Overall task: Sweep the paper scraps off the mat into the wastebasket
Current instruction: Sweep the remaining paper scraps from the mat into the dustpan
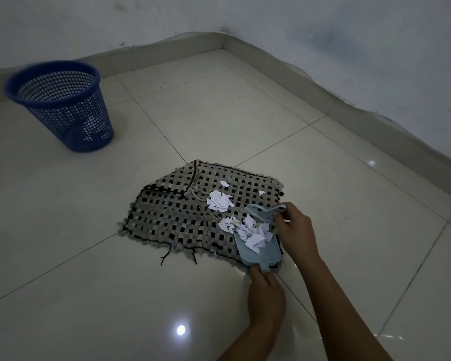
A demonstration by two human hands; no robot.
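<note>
A woven grey-and-black mat [172, 217] lies on the tiled floor, its far left corner folded over. White paper scraps [219, 200] sit in a pile on the mat's middle, with single bits farther back. My left hand [266, 295] grips the handle of a light blue dustpan [264, 252] resting on the mat's near right corner, and more scraps [253, 234] fill the pan. My right hand [296, 230] holds a small light blue brush [262, 213] at the pan's mouth. The blue mesh wastebasket [60, 105] stands upright on the floor at the far left, apart from the mat.
Glossy white floor tiles [89, 282] surround the mat. A wall and baseboard [375, 121] run along the back and right, meeting in a corner at the far centre. Loose black threads [166, 256] hang from the mat's front edge.
</note>
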